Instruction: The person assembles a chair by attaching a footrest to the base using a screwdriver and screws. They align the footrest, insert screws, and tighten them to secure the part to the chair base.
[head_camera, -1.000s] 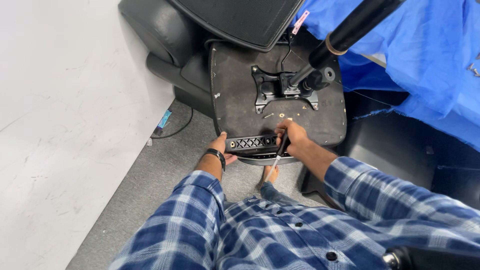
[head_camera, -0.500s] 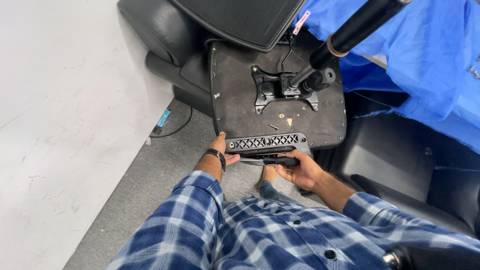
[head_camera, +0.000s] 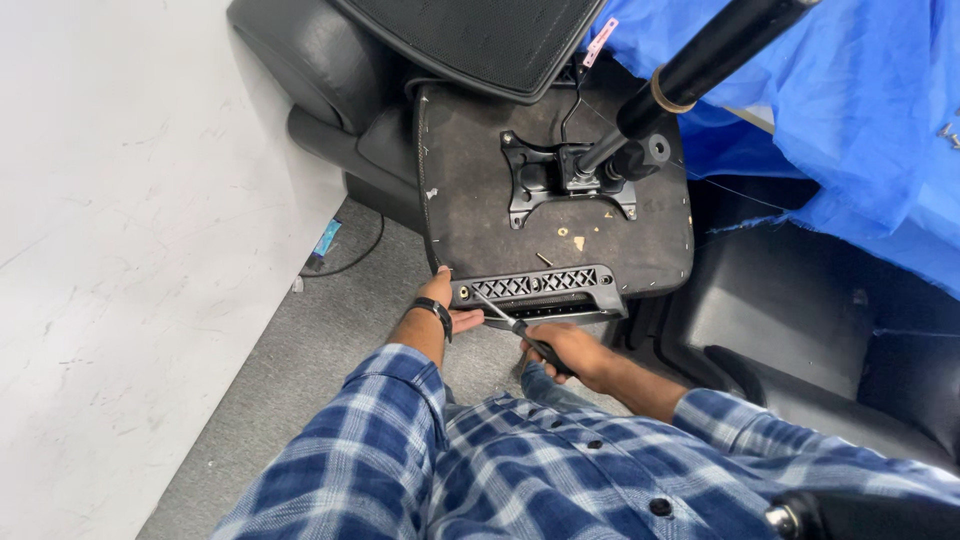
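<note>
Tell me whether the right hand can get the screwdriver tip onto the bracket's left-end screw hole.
Probably yes: the right hand holds the screwdriver angled toward the bracket, nothing between; the left hand steadies that end beside it.

A blue tarp drapes at upper right, grey carpet lies below, a white wall stands left (1 black cable trails beside it)

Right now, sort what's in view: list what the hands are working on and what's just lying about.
In use:
- left hand steadying the slotted bracket
- right hand gripping the screwdriver
- upturned seat base that carries the bracket

Lying about:
- blue sheet
- black cable on the floor
- mesh chair back
- gas cylinder
</note>
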